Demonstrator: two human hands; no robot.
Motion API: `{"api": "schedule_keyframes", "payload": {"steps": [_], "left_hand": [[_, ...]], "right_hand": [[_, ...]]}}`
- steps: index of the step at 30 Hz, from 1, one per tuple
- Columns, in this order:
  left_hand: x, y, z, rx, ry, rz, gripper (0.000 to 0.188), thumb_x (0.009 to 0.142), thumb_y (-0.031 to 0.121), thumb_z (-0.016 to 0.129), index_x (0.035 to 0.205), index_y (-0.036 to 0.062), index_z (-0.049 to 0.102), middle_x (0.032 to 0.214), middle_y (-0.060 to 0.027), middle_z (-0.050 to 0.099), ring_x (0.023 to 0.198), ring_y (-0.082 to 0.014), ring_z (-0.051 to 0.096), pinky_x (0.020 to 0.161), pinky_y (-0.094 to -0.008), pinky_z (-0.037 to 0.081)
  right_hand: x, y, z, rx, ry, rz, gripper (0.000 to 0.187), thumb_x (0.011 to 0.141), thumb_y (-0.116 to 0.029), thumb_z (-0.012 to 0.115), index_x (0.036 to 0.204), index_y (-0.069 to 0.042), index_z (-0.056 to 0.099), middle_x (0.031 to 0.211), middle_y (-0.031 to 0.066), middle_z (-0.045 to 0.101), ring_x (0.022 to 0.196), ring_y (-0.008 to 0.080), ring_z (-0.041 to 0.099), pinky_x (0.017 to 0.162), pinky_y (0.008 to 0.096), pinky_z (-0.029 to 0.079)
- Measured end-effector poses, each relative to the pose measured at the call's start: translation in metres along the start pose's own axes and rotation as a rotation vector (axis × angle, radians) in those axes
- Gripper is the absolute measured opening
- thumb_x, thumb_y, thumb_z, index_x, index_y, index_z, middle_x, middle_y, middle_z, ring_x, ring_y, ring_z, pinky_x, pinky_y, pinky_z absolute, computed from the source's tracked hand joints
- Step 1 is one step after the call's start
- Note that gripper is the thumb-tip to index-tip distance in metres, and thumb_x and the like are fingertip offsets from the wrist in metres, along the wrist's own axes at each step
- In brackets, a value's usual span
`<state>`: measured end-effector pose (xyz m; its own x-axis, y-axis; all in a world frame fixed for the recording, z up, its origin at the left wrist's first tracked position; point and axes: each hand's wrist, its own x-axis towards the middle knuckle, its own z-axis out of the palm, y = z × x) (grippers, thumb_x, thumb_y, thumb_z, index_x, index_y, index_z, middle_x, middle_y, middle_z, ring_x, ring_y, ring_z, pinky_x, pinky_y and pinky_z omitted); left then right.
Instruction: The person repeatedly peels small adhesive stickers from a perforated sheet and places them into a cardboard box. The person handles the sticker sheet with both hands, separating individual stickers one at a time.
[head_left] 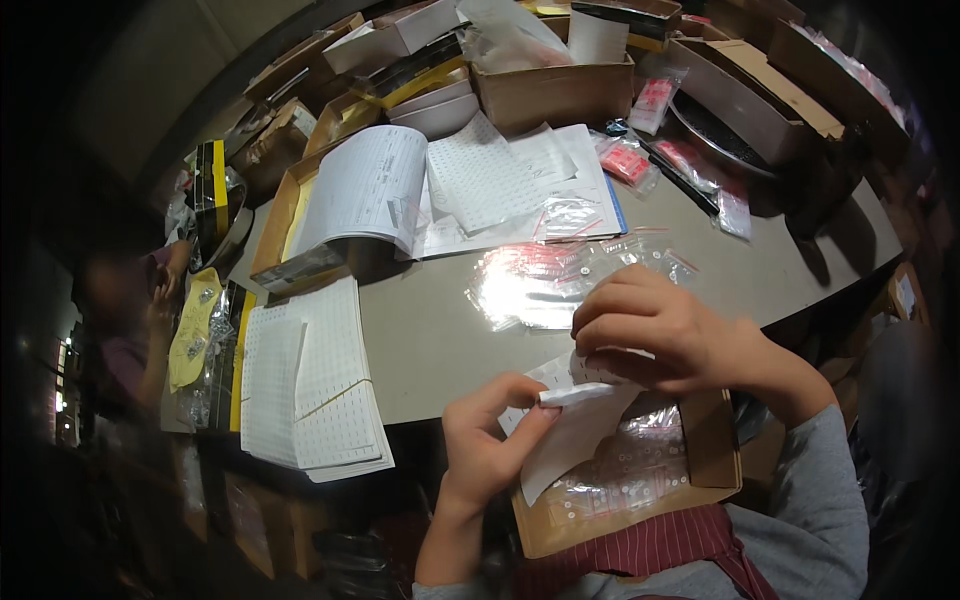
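A table (415, 345) spans the middle; box (711, 440) at lower centre; over it, the sheet (568, 442). Right hand (655, 330) curls at its top, grip unclear; left hand (490, 428) pinches its fold. Label-peeling seems underway, next needing a steady left pinch.

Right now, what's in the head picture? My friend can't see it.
A person's left hand pinches a white paper sheet, with the right hand beside it, above a cardboard box of clear bags. More bags lie on the table.
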<state>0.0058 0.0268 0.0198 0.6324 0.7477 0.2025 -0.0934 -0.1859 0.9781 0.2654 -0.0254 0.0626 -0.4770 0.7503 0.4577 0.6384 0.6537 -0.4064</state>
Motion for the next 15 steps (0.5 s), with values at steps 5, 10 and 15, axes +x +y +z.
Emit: {"api": "schedule_keyframes", "payload": {"steps": [5,10,15], "left_hand": [[-0.010,0.014,0.005,-0.076,0.020,0.010,0.012,0.085,0.002,0.074,0.095,-0.0052,0.070,0.087,-0.0077,0.072,0.081,-0.0124,0.067,0.076,-0.0247,0.050],[-0.013,0.025,0.016,-0.084,0.025,-0.009,0.015,0.081,0.007,0.076,0.089,-0.0040,0.068,0.083,-0.0064,0.070,0.077,-0.0113,0.063,0.073,-0.0233,0.047],[-0.016,0.024,0.024,-0.057,0.053,-0.005,0.014,0.081,0.006,0.076,0.088,-0.0039,0.068,0.081,-0.0061,0.070,0.075,-0.0111,0.063,0.072,-0.0232,0.047]], "right_hand": [[-0.004,-0.016,0.006,-0.035,0.147,-0.005,0.029,0.082,-0.009,0.083,0.106,-0.005,0.068,0.106,0.0091,0.067,0.097,0.0274,0.065,0.087,0.0381,0.051],[-0.012,-0.019,0.012,-0.045,0.227,-0.016,0.028,0.082,-0.008,0.083,0.105,-0.004,0.068,0.106,0.0097,0.068,0.096,0.0273,0.065,0.085,0.0374,0.051],[-0.020,-0.020,0.015,0.091,0.274,0.019,0.016,0.085,-0.002,0.076,0.100,-0.002,0.070,0.104,0.0102,0.070,0.096,0.0257,0.067,0.085,0.0362,0.051]]}}
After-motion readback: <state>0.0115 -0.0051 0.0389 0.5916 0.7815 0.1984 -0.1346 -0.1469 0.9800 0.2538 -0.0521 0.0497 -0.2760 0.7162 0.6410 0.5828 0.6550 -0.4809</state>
